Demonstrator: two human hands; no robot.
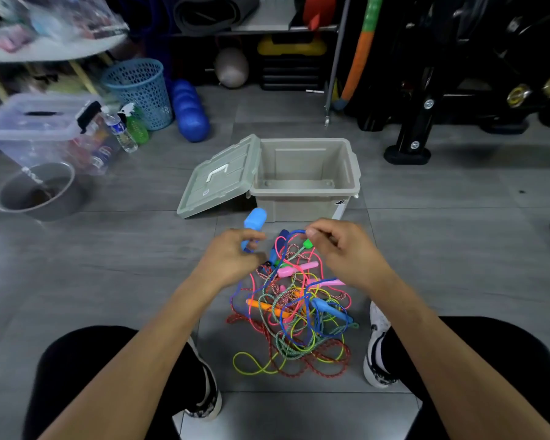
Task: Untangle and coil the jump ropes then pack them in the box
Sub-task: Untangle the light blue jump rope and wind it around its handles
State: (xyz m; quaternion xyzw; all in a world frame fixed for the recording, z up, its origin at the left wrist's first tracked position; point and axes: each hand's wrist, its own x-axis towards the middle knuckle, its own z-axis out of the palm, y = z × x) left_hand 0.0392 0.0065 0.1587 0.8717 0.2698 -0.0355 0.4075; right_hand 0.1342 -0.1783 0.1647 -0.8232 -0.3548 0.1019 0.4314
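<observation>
So a big tangle of jump ropes (pixel 294 315) is piled on the grey floor (pixel 140 249) between the person's two shoes, just in front of the box (pixel 305 198). Pink, yellow, blue, red braided and green braided cords are all knotted together, with pink, orange and blue handles mixed in.

A light blue handle (pixel 254 221) is gripped by the left hand (pixel 232 258), fingers curled round its lower part, and it's held up above the near edge of the pile, top end tilted toward the box. A loop of blue cord (pixel 294 233) is pinched between thumb and fingertips of the right hand (pixel 340 249), lifted a bit off the far side of the tangle, close to a green handle (pixel 308 243).

The box is open with nothing seen inside, and its lid (pixel 218 177) is propped against the left side, white handle facing up.

Off to the left a clear storage tub (pixel 38 128), a metal bowl (pixel 37 192), a water bottle (pixel 121 130) and a blue mesh bin (pixel 138 90) can be seen
</observation>
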